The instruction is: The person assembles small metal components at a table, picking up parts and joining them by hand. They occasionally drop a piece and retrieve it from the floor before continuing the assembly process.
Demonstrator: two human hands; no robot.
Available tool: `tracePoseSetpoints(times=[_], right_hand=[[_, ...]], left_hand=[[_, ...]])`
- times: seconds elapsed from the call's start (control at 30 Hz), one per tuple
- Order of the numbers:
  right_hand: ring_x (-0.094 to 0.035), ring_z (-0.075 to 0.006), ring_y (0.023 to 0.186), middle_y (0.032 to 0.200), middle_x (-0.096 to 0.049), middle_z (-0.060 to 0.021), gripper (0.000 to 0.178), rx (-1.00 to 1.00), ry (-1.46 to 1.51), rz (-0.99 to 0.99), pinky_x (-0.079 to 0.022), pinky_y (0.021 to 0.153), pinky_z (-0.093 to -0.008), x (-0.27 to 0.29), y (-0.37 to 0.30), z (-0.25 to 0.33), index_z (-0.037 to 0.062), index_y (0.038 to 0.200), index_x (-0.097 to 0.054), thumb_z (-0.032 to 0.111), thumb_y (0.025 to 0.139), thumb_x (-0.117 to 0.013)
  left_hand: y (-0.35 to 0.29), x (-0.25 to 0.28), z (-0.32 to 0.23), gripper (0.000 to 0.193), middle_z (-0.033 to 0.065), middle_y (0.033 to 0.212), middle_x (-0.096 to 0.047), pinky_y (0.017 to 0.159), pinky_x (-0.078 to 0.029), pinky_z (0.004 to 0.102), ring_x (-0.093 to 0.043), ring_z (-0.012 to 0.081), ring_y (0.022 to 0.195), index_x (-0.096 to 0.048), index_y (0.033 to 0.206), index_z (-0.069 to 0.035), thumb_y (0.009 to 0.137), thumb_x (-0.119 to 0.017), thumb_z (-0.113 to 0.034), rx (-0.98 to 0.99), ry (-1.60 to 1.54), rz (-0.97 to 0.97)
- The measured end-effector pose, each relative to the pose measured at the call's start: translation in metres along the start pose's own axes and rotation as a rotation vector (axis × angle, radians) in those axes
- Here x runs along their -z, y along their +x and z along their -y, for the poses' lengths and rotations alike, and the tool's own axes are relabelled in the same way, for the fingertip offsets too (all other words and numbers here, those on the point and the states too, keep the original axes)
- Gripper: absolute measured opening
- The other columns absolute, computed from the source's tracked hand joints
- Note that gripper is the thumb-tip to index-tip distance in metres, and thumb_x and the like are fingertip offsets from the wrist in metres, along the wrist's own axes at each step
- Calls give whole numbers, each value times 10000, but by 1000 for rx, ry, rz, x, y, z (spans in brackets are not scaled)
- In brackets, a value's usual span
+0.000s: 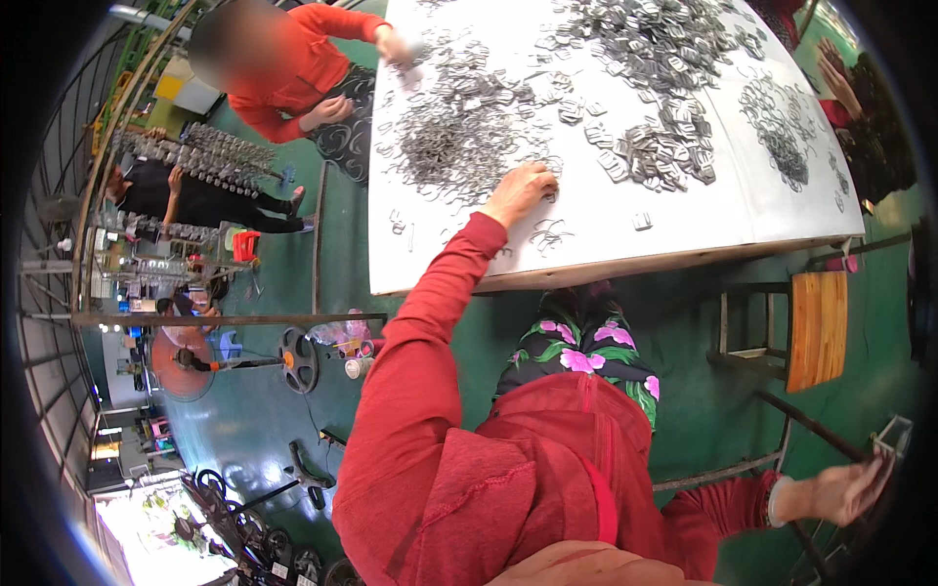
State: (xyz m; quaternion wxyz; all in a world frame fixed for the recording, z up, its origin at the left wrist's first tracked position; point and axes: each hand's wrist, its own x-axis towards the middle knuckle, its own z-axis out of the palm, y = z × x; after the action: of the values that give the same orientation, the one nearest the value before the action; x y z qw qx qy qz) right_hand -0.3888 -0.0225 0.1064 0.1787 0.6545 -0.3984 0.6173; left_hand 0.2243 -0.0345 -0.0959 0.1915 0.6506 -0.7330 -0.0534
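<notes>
My left hand [523, 190] reaches out on a long red sleeve to the white table [684, 230]. It lies knuckles up with bent fingers on small grey wire pieces [459, 146] at the edge of a heap. Whether it grips any is hidden. Piles of flat metal buckles [655, 146] lie to its right and further back. My right hand [840, 488] is stretched out low at the right, over the green floor. Its fingers are spread, with the fingertips at a small metal-edged box [894, 435].
A person in red [293, 68] works at the table's far left corner, and another person's hands [835, 73] are at its right side. A wooden stool [816, 327] stands near the table's front. At the left are an orange fan [181, 356], racks and a seated person in black [195, 200].
</notes>
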Motion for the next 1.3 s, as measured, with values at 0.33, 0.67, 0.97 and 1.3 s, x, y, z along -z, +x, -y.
tracePoseSetpoints(times=[0.33,0.67,0.97,1.3], right_hand=[[-580,-330,819,930,-598,-181,209,-265,356,999,-485,763,-391,-248,-143,107,7,944,-616,-21,784,-483],[-547,-345,867,934,-556,-141,152,142,320,1152,-494,710,-414,-351,-214,90,8,898,-575,46,759,-526],[-557,-55,704,740,-627,-35,343,-1024,863,1128,-462,621,-213,-240,-162,151,-30,1048,-614,58,725,-690],[-627,-148,826,930,-632,-118,196,-1311,1218,732,-552,735,-266,-221,-164,189,-73,1014,-561,-64,823,-606]], left_hand=[[-2,-33,17,158,178,806,-541,716,-428,429,-529,344,803,-539,922,-4,789,-455,11,131,31,-295],[-17,15,-102,126,87,798,-624,614,-538,264,-604,129,675,-606,941,47,879,-581,-59,490,-1068,-419],[-39,33,-183,183,74,752,-649,646,-443,260,-565,115,705,-656,863,27,825,-628,-149,520,-947,-130],[-33,7,-191,82,90,1003,-594,774,-492,254,-586,157,898,-635,867,4,803,-661,-40,190,-851,-328]])
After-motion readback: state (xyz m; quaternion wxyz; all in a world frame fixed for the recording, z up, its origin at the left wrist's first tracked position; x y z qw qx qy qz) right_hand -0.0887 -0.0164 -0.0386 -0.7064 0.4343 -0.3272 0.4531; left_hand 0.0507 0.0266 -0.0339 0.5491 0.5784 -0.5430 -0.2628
